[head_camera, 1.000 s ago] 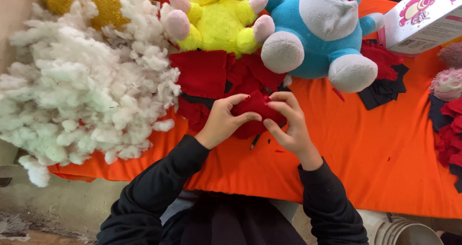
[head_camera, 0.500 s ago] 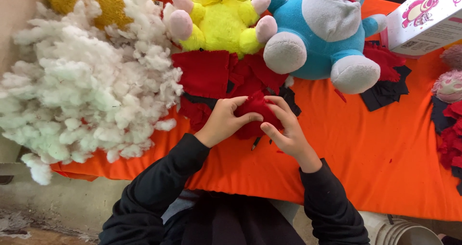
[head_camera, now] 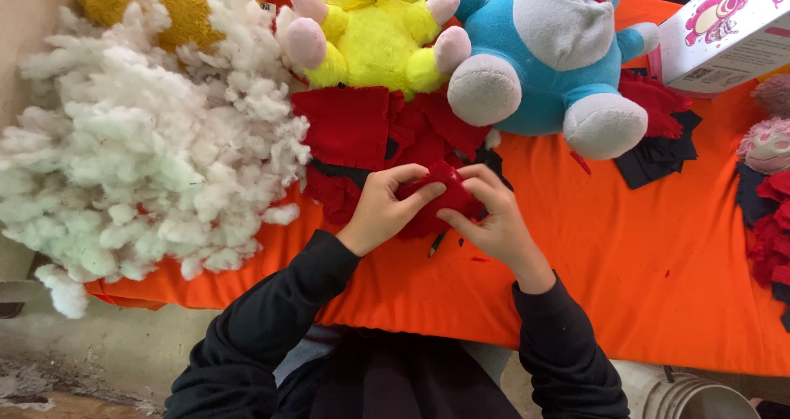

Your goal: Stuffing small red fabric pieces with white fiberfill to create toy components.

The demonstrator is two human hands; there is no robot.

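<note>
Gripped from both sides, a small red fabric piece sits between a person's two bare hands above an orange cloth that covers the work surface. Both forearms, in black sleeves, angle up and inward from the bottom edge. The left hand curls around the piece's left side, thumb laid across its top and fingers closed underneath. The right hand closes on the right side, fingertips pinching the upper edge. At left lies a large heap of white stuffing. Behind the hands a blue plush toy and a yellow plush toy rest on the cloth, with red fabric scraps spread just beyond the held piece and touching it. Black scraps lie near the blue toy's foot, and a white box stands at upper right.
</note>
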